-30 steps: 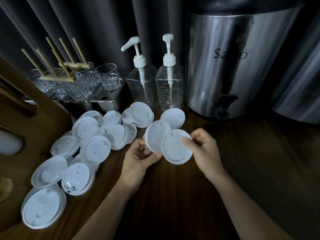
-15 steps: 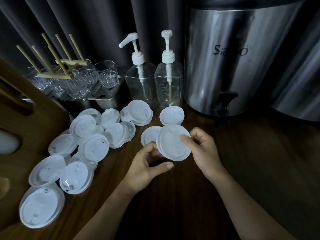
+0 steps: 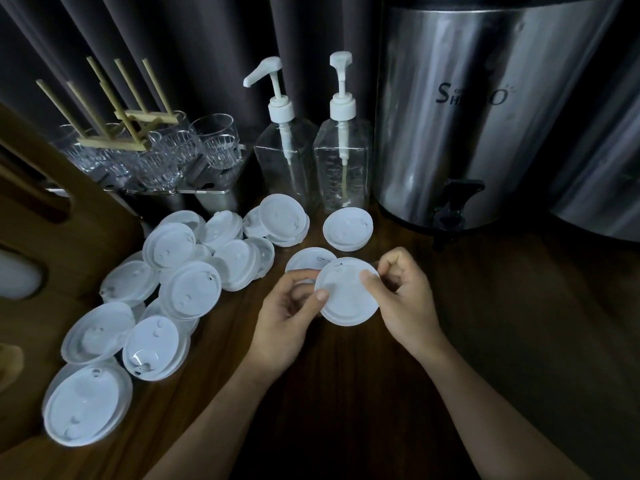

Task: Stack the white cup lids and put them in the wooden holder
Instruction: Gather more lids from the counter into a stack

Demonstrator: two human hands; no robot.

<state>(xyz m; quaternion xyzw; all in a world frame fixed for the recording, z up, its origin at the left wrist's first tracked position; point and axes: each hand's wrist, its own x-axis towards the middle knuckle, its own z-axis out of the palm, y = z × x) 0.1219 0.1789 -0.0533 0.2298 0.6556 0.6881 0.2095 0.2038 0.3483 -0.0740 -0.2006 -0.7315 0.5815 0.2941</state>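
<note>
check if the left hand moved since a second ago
Yes, slightly: the left hand shifted right toward the urn, its thumb now on the right hand's lid.

The steel urn (image 3: 450, 126), upper right of the frame, carries a dark brand word: "SH" and a final "O" are readable, the middle letters not.

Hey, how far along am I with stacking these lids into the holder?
Early days. Done: no finished stack shows; the wooden holder is mostly out of view. In hand: left hand and right hand grip a lid together. Left: the lid behind it, another by the pump bottles, and the scattered pile.
</note>
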